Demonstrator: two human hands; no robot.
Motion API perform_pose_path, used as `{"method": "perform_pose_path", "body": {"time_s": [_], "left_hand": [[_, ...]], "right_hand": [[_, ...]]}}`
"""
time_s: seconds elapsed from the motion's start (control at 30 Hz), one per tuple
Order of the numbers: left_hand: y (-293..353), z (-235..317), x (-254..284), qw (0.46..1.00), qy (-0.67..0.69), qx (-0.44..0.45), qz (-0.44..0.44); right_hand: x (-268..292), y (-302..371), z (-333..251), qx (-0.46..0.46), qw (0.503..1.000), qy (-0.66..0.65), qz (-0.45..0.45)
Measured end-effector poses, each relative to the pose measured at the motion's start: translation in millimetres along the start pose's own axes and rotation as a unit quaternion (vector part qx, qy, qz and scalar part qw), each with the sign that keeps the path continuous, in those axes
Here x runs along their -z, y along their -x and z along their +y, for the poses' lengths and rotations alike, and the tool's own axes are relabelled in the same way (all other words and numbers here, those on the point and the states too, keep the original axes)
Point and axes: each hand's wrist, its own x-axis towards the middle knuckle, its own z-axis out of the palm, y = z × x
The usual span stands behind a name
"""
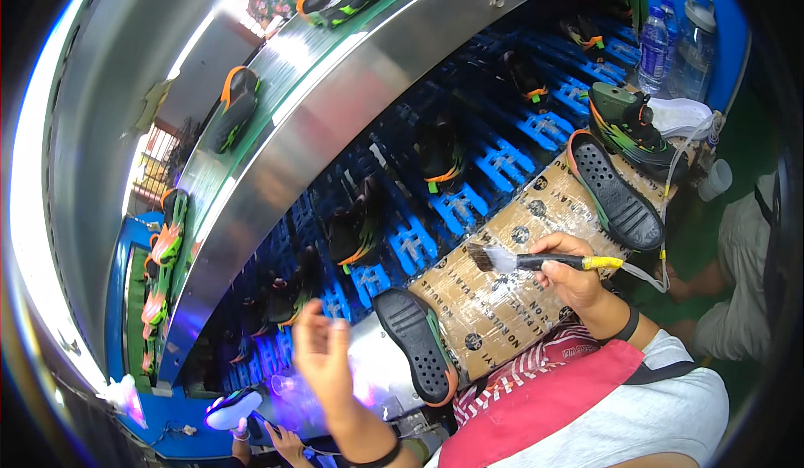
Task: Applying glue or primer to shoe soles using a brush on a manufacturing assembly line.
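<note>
My right hand (571, 277) is closed around a brush (548, 262) with a black handle and a yellow end. Its dark bristles point left, above a cardboard-covered bench top (494, 334). A white tube (667, 217) reaches the yellow end of the handle. My left hand (322, 355) is raised with fingers apart and holds nothing. Between my hands, a black shoe sole (414, 342) with holes and an orange-green rim lies at the bench's left end. Another such sole (615, 191) lies at the right end, beside a dark green shoe (628, 124).
Beyond the bench, a rack with blue holders (456, 208) carries several dark shoes. A metal-edged conveyor (335, 91) curves behind it, bearing shoes and soles. Bottles (653, 49) stand at the far right. Another person's hands hold a pale sole (234, 409) at lower left.
</note>
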Motion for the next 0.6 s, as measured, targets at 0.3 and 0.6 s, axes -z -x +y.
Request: {"method": "perform_pose_path", "body": {"time_s": [0.3,0.6], "left_hand": [[88,-154,-11,0.930,-0.276,0.213,-0.121],[102,-166,-10,0.959,-0.193,0.204,-0.038]], "right_hand": [[2,8,-3,0.005,1.000,0.026,-0.004],[-7,4,8,-0.086,0.995,0.014,-0.041]]}}
